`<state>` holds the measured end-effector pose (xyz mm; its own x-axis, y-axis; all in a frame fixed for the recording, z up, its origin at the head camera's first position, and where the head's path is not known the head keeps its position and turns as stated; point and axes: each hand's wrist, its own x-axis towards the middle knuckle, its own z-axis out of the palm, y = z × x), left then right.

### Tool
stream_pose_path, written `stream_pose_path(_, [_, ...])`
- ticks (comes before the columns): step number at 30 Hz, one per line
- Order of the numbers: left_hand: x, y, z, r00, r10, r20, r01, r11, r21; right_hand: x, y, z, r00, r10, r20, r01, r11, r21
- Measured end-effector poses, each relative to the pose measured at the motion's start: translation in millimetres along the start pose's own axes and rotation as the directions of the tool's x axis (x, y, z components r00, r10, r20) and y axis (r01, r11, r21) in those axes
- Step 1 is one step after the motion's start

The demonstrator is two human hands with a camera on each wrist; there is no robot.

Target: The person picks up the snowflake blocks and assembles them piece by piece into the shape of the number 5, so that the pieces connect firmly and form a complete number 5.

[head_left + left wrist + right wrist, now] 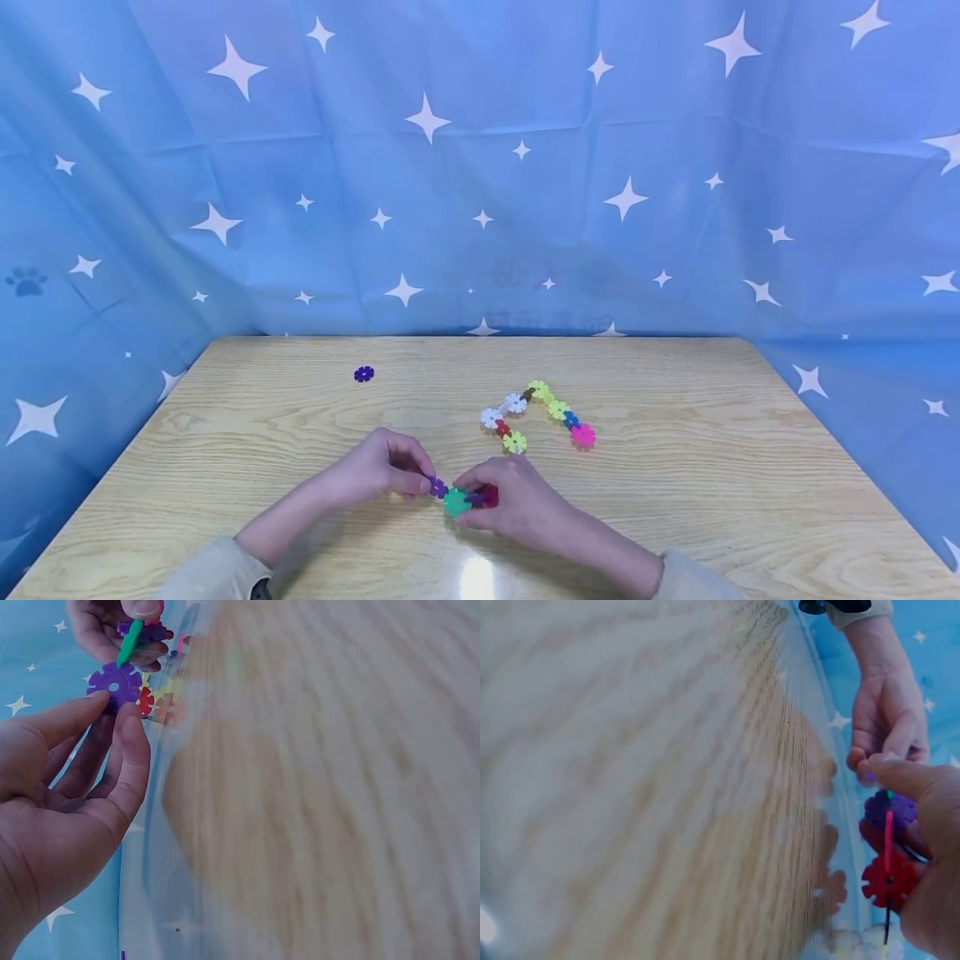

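Note:
Above the front part of the table, my left hand [378, 468] pinches a purple notched building disc [114, 686] between thumb and fingertips. My right hand [525, 502] holds a short chain of such discs, its thumb and fingers around a green disc [456, 502]. Behind the green one, in the right wrist view, follow a purple disc [904, 811], a pink disc [889, 838] seen edge-on and a red disc [889, 880]. The left hand's purple disc meets the edge of the green one; how deep their slots join I cannot tell. Fingers hide part of the chain.
Beyond the right hand lies a bent chain of joined discs, from a yellow-green disc [514, 442] through white ones to a bright pink disc [583, 436]. One loose dark purple disc [363, 374] lies at the back left of the wooden table [675, 400]. A blue starred cloth [480, 167] hangs behind.

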<state>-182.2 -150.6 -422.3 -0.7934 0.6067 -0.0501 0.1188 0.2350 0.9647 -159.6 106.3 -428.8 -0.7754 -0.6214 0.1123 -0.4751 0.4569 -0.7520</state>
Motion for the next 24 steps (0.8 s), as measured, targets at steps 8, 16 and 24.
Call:
stream_pose_path(8, [1.2, -2.2, 3.3, 1.0, 0.021, 0.0, -0.021, 1.0, -0.014, -0.8, -0.5, 0.8, 1.0, -0.01, 0.006, 0.01, 1.0, 0.014])
stream_pose_path(16, [-2.1, -2.7, 5.5, 0.999, 0.023, -0.044, -0.022, 1.0, 0.022, -0.1, -0.4, 1.7, 0.998, -0.056, 0.018, 0.056, 0.998, -0.003])
stream_pose_path(24, [-4.4, -2.3, 8.7, 0.999, 0.036, -0.029, -0.036, 0.999, 0.025, 0.5, 1.3, 2.9, 0.985, -0.175, 0.013, 0.175, 0.979, -0.1])
